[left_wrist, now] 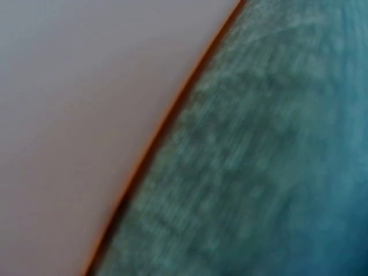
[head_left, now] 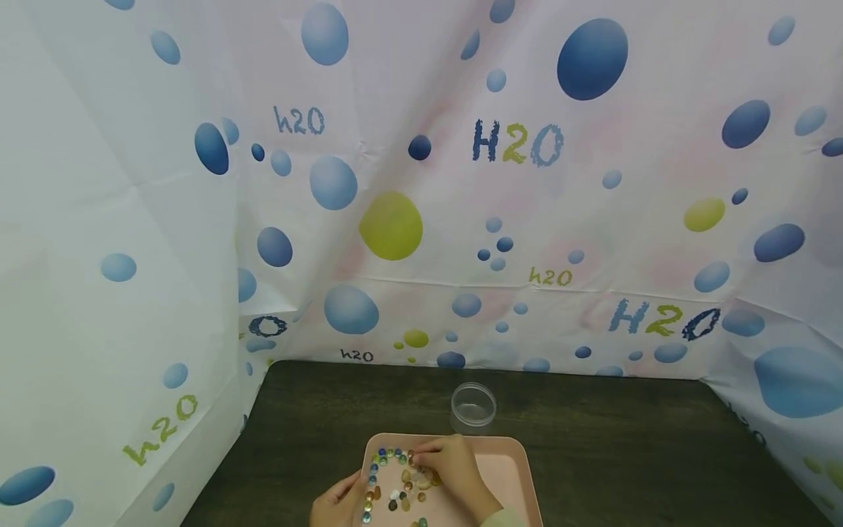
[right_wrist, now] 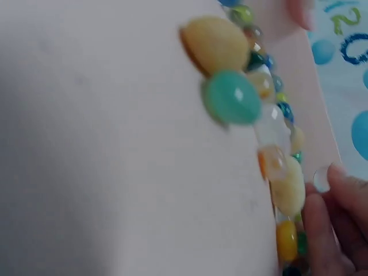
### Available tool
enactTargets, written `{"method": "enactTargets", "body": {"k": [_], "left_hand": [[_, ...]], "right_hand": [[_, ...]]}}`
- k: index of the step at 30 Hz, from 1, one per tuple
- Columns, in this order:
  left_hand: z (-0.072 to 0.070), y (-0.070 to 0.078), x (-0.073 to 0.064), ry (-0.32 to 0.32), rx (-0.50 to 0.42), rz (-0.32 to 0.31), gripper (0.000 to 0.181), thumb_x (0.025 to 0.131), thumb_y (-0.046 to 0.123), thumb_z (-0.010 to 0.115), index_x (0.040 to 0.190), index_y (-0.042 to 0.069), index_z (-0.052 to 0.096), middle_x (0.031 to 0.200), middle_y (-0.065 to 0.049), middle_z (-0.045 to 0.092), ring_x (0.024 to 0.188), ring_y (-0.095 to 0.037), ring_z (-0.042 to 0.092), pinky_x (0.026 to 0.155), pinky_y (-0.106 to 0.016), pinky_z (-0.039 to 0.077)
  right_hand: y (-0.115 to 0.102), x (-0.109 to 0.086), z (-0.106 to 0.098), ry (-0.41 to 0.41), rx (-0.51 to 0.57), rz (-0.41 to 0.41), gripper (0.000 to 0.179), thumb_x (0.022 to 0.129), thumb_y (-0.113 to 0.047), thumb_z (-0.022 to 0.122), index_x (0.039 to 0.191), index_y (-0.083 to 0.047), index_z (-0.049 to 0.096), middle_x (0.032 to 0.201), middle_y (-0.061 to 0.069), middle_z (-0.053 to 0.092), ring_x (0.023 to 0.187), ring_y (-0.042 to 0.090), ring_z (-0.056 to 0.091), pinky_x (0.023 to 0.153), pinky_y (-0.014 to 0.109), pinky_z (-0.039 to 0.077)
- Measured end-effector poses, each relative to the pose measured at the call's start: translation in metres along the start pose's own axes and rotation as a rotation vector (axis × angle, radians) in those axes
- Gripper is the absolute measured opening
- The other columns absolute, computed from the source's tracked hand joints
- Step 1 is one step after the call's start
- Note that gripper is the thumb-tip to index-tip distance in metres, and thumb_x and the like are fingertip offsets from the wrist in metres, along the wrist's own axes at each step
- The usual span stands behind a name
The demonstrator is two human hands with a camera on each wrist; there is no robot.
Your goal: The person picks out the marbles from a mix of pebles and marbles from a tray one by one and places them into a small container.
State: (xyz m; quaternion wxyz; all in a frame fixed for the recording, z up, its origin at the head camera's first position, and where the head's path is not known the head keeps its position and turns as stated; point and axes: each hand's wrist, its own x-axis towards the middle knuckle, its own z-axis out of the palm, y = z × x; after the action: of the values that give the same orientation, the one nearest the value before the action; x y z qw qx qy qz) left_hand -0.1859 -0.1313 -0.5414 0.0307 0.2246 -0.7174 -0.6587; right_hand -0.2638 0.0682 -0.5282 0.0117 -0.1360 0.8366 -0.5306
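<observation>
My right hand point(head_left: 456, 467) reaches over the far part of a pink tray point(head_left: 503, 468). Between thumb and finger it pinches a clear glass bead point(right_wrist: 322, 179), seen at the right of the right wrist view. Just by its fingertips, a row of glass marbles point(head_left: 372, 470) curves along the tray's left and far sides. My left hand point(head_left: 337, 503) holds the tray's left rim, with one fingertip point(right_wrist: 300, 11) showing over it. Inside the curve lie several loose stones point(head_left: 405, 505). Close in the right wrist view are a cream pebble point(right_wrist: 217, 43) and a turquoise stone point(right_wrist: 233, 98).
A clear round plastic container point(head_left: 473, 407) stands just beyond the tray on the dark wooden table point(head_left: 612, 446). Behind and at both sides hangs a white curtain point(head_left: 435, 219) printed with blue and green bubbles. The left wrist view is blurred, with a slanting orange-brown edge.
</observation>
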Motion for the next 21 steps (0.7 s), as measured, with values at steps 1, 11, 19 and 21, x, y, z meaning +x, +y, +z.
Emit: {"method": "enactTargets", "body": {"k": [1, 11, 19, 21], "left_hand": [[0.000, 0.000, -0.001, -0.004, -0.012, -0.001, 0.069, 0.082, 0.049, 0.078, 0.117, -0.009, 0.068, 0.083, -0.014, 0.077, 0.066, -0.018, 0.071, 0.060, -0.035, 0.060], [-0.003, 0.000, -0.002, -0.029, 0.000, 0.020, 0.074, 0.082, 0.054, 0.076, 0.119, -0.009, 0.067, 0.081, -0.009, 0.076, 0.067, -0.015, 0.070, 0.060, -0.033, 0.060], [0.000, 0.001, -0.003, -0.011, 0.022, 0.015, 0.071, 0.084, 0.053, 0.074, 0.119, -0.009, 0.067, 0.081, -0.008, 0.075, 0.066, -0.014, 0.069, 0.059, -0.032, 0.060], [-0.001, 0.001, -0.004, -0.008, 0.020, -0.004, 0.072, 0.083, 0.053, 0.075, 0.119, -0.008, 0.067, 0.080, -0.007, 0.075, 0.066, -0.014, 0.068, 0.059, -0.032, 0.060]], "right_hand": [[0.000, 0.000, -0.001, 0.009, 0.009, 0.016, 0.014, 0.079, -0.022, 0.082, 0.086, -0.010, 0.082, 0.086, 0.005, 0.079, 0.084, 0.019, 0.074, 0.067, 0.021, 0.057], [-0.005, 0.001, -0.009, -0.082, 0.606, 0.265, 0.034, 0.090, -0.009, 0.072, 0.115, 0.014, 0.067, 0.097, 0.018, 0.077, 0.087, 0.012, 0.075, 0.078, 0.023, 0.060], [-0.008, 0.001, -0.028, -0.112, 0.991, 0.344, 0.040, 0.097, -0.009, 0.063, 0.131, 0.012, 0.055, 0.102, 0.004, 0.072, 0.096, 0.008, 0.071, 0.095, 0.020, 0.054], [-0.011, 0.000, -0.033, -0.108, 1.057, 0.345, 0.031, 0.097, -0.008, 0.062, 0.125, 0.006, 0.061, 0.100, 0.003, 0.073, 0.095, 0.008, 0.072, 0.095, 0.019, 0.053]]}}
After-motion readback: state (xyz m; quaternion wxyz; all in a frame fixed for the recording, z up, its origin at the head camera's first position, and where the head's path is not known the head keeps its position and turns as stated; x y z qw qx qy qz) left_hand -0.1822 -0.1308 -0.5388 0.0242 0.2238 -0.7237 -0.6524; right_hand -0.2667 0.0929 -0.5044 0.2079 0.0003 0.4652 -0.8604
